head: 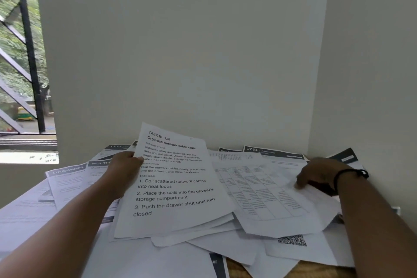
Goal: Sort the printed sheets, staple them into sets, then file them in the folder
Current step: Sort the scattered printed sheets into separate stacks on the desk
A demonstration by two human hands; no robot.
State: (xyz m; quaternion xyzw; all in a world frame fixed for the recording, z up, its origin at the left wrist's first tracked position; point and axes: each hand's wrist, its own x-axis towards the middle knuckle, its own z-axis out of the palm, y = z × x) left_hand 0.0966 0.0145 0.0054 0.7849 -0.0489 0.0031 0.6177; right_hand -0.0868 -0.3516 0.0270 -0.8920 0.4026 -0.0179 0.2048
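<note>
Printed sheets cover the table in a loose, overlapping spread. My left hand point(123, 170) grips a small stack of sheets point(173, 187) by its left edge, thumb on top, tilted up off the pile; the top page reads "TASK ID: 120, Organize network cable coils". At the right, my right hand point(316, 175) lies on the sheets with its fingers curled, pinching the edge of a white sheet next to a page printed with a table point(257, 189). A black band circles that wrist. No stapler or folder is in view.
A sheet with a QR code point(292, 240) lies at the front right. Dark-headed pages point(273, 152) line the back by the white wall. The wooden table point(300, 271) shows at the front edge. A barred window point(24, 63) is at the left.
</note>
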